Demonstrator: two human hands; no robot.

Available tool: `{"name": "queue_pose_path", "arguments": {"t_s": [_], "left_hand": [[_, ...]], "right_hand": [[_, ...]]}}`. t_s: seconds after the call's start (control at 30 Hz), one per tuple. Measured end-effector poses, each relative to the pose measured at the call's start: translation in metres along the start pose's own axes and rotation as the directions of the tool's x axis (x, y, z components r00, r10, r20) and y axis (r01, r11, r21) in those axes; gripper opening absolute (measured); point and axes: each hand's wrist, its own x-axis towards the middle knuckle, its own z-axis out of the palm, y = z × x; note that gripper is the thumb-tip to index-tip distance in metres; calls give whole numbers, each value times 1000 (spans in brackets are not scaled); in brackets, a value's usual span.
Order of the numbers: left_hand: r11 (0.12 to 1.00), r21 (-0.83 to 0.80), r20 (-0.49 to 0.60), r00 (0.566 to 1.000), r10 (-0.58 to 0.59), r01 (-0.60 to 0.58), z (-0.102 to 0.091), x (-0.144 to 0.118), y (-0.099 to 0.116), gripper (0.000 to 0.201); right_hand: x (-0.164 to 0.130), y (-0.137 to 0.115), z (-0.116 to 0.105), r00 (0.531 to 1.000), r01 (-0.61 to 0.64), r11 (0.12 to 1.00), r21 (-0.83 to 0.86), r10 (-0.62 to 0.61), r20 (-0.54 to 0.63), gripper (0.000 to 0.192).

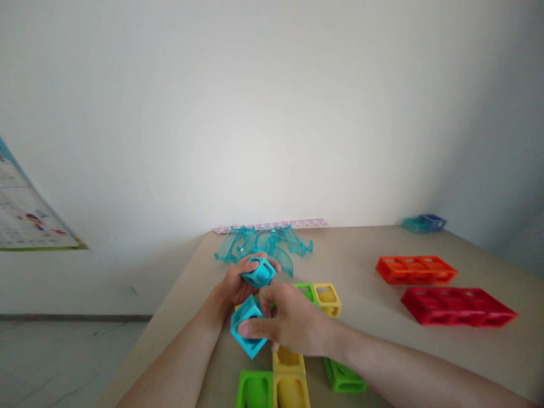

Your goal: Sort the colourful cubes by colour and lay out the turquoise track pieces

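The left hand (238, 279) has its fingers closed around an upper blue block (262, 274), while the right hand (293, 317) pinches a lower blue block (248, 309), thumb over its open face. Both blocks are raised in front of the wearer above the worktop (361, 249) — whether they touch, I cannot tell. The lower one is tilted cornerwise, so pressing the two together at that angle could make them skid apart. A thumb-led pinch might also let it twist loose and drop onto the yellow blocks (291, 388) below. The right forearm passes over a green block (345, 378); dipping it could knock that aside.
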Motion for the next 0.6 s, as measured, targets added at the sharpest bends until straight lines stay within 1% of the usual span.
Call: {"name": "queue_pose_path", "arguments": {"t_s": [0.07, 0.13, 0.2, 0.23, 0.3, 0.4, 0.5, 0.6], "left_hand": [[999, -37, -75, 997, 23, -26, -3, 1, 1, 20], [995, -82, -143, 989, 41, -53, -6, 3, 3, 26], [989, -120, -177, 982, 69, -91, -7, 4, 4, 31], [985, -133, -179, 980, 86, -110, -6, 4, 5, 33], [980, -137, -158, 980, 119, -141, -4, 4, 6, 36], [985, -83, -99, 984, 145, -153, 1, 4, 5, 33], [987, -14, -58, 986, 159, -160, 2, 7, 1, 27], [986, 10, -46, 985, 165, -165, -3, 11, -3, 25]], "right_hand": [[1, -3, -10, 999, 44, 999, 30, -44, -29, 40], [3, -5, -25, 987, 96, 995, 11, -94, -133, 41], [7, -7, -42, 942, 138, 988, -74, -154, -299, 39], [9, -7, -49, 916, 143, 983, -115, -175, -362, 38], [14, -4, -62, 875, 140, 973, -183, -208, -437, 33], [21, 2, -72, 843, 134, 955, -264, -250, -476, 27], [24, 6, -75, 815, 117, 927, -356, -295, -499, 21], [24, 7, -73, 814, 126, 908, -399, -325, -482, 17]]}}
